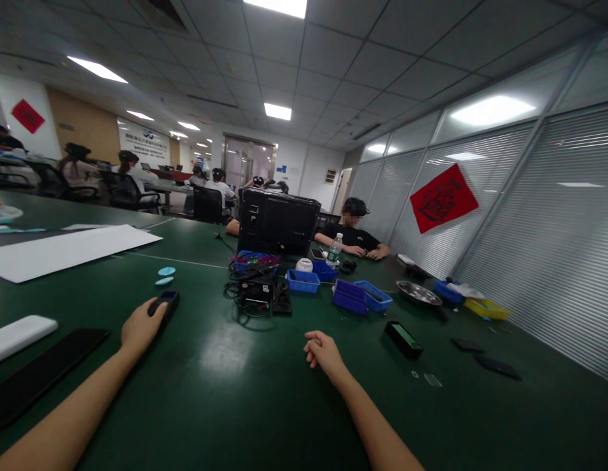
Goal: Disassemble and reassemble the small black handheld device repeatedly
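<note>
At the left of the table, my left hand (141, 324) is closed round a black, elongated device (170, 303), with its far end showing beyond the fingers. I cannot make out its exact kind. Two small light-blue oval pieces (165, 275) lie just past it. My right hand (325, 354) hovers over or rests on the green table near the middle. Its fingers are loosely curled and slightly apart, and nothing shows in them. To its right lies a black box-shaped device (403, 339) with a greenish face.
A black monitor-like case (278, 222), tangled cables (245, 278) and blue trays (303, 282) stand ahead. Further right are a metal dish (418, 293) and yellow tray (487, 309). A black slab (39, 373) and white sheet (78, 252) lie left. A person (354, 237) sits opposite.
</note>
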The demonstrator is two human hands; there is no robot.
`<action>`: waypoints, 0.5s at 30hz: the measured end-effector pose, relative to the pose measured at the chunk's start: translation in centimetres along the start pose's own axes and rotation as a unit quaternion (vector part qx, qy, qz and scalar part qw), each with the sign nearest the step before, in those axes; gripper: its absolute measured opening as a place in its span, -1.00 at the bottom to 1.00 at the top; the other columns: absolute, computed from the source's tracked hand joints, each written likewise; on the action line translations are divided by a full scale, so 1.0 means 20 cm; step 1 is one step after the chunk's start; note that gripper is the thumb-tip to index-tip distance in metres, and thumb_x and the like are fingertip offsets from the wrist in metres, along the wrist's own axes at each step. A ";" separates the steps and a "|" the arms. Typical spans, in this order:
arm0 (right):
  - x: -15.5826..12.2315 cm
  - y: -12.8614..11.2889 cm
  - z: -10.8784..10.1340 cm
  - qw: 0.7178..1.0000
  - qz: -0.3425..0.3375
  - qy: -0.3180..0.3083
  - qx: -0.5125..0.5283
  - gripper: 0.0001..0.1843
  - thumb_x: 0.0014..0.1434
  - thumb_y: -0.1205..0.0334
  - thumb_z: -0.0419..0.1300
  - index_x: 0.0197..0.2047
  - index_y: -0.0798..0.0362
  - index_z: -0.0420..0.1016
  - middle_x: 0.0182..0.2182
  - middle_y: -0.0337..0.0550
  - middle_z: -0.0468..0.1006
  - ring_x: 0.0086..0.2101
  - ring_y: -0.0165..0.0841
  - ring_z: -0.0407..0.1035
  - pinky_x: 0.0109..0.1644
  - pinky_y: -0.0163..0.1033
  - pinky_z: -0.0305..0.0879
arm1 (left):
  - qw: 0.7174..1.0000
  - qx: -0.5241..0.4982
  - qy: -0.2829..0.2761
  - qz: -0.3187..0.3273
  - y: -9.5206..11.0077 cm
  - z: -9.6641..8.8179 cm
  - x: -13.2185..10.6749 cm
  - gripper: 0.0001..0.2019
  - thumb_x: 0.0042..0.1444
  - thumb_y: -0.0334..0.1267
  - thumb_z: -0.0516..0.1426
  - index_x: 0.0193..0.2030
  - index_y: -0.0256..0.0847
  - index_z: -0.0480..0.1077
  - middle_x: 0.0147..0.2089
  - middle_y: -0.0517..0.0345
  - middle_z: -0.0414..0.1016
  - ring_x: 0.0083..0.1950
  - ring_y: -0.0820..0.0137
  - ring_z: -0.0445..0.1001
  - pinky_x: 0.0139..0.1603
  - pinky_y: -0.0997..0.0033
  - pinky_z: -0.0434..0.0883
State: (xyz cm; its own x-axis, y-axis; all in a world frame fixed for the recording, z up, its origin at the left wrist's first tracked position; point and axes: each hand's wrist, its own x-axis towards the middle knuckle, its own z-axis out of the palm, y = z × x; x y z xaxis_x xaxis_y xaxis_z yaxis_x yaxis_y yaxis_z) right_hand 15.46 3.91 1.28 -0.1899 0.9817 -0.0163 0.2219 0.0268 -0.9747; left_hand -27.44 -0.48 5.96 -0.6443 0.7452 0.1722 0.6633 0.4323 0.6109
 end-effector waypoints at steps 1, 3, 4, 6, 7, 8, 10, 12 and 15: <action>0.00 0.00 0.00 1.000 -0.003 -0.001 -0.001 -0.73 -0.03 0.31 -0.01 -0.20 0.15 0.26 -0.54 -0.26 0.39 -0.65 -0.49 0.28 -0.68 -0.41 0.19 | 1.000 -0.001 -0.021 -0.008 0.00 0.00 0.00 -0.44 0.12 0.03 -0.21 0.14 -0.28 0.15 0.07 -0.07 0.33 -0.03 0.15 0.37 -0.22 0.30 0.35; 0.01 0.01 0.00 1.000 -0.005 -0.001 -0.006 -0.72 -0.04 0.31 -0.02 -0.21 0.16 0.26 -0.55 -0.27 0.39 -0.66 -0.50 0.27 -0.70 -0.42 0.18 | 0.998 -0.018 -0.059 -0.016 0.00 0.00 0.00 -0.45 0.12 0.00 -0.21 0.16 -0.27 0.11 0.09 -0.11 0.31 -0.01 0.11 0.35 -0.21 0.25 0.34; 0.01 0.01 0.00 1.000 -0.004 0.000 -0.009 -0.73 -0.05 0.32 -0.02 -0.22 0.16 0.26 -0.56 -0.28 0.38 -0.66 -0.50 0.27 -0.70 -0.42 0.18 | 0.997 -0.026 -0.065 -0.014 0.00 0.01 -0.01 -0.45 0.11 0.00 -0.20 0.16 -0.26 0.12 0.08 -0.11 0.31 -0.01 0.11 0.35 -0.20 0.24 0.34; 0.01 0.01 0.01 1.000 -0.002 0.001 -0.012 -0.74 -0.05 0.33 -0.02 -0.23 0.15 0.26 -0.56 -0.29 0.38 -0.66 -0.51 0.26 -0.71 -0.43 0.16 | 0.996 -0.048 -0.079 0.002 0.02 0.02 -0.03 -0.46 0.07 -0.02 -0.15 0.14 -0.25 0.16 0.07 -0.11 0.32 -0.01 0.13 0.36 -0.16 0.25 0.34; 0.01 0.01 0.01 1.000 0.000 0.000 -0.012 -0.74 -0.05 0.33 -0.02 -0.23 0.15 0.26 -0.56 -0.29 0.38 -0.66 -0.51 0.27 -0.71 -0.44 0.16 | 0.994 -0.061 -0.091 0.012 0.03 0.03 -0.05 -0.47 0.05 -0.03 -0.13 0.12 -0.26 0.18 0.06 -0.10 0.33 -0.01 0.14 0.36 -0.15 0.26 0.34; 0.01 0.00 0.01 1.000 0.001 -0.001 -0.011 -0.74 -0.04 0.33 -0.02 -0.22 0.14 0.26 -0.56 -0.28 0.38 -0.65 -0.51 0.27 -0.71 -0.44 0.17 | 0.991 -0.074 -0.106 0.022 0.04 0.05 -0.07 -0.47 0.04 -0.04 -0.12 0.11 -0.26 0.19 0.06 -0.09 0.33 -0.01 0.16 0.37 -0.14 0.28 0.35; 0.00 -0.01 0.01 1.000 0.002 -0.002 -0.011 -0.75 -0.03 0.34 -0.02 -0.22 0.13 0.26 -0.55 -0.28 0.38 -0.64 -0.50 0.28 -0.70 -0.44 0.17 | 0.983 -0.095 -0.145 0.051 0.08 0.09 -0.12 -0.48 0.01 -0.07 -0.09 0.10 -0.24 0.20 0.06 -0.05 0.34 0.00 0.18 0.37 -0.12 0.28 0.35; 0.00 -0.02 0.01 1.000 0.005 -0.003 -0.013 -0.74 -0.04 0.35 -0.02 -0.21 0.13 0.26 -0.55 -0.28 0.38 -0.64 -0.51 0.28 -0.70 -0.44 0.18 | 0.973 -0.116 -0.183 0.075 0.13 0.14 -0.18 -0.50 0.00 -0.09 -0.07 0.09 -0.22 0.20 0.05 -0.01 0.35 0.01 0.21 0.36 -0.07 0.29 0.32; -0.01 -0.02 0.00 1.000 0.006 -0.003 -0.014 -0.72 -0.06 0.37 -0.04 -0.20 0.14 0.24 -0.55 -0.29 0.37 -0.65 -0.51 0.27 -0.70 -0.44 0.17 | 0.956 -0.139 -0.236 0.103 0.22 0.21 -0.30 -0.50 0.00 -0.09 -0.06 0.10 -0.19 0.19 0.06 0.01 0.35 0.01 0.23 0.36 -0.05 0.31 0.31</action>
State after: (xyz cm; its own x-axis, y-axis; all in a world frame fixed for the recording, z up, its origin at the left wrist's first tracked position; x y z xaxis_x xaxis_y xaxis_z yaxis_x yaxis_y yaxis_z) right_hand 15.31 3.73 1.71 -0.1933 0.9807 -0.0295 0.2505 0.0203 -0.9679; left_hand -18.99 -0.88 4.31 -0.2230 0.9747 -0.0169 0.5887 0.1484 0.7946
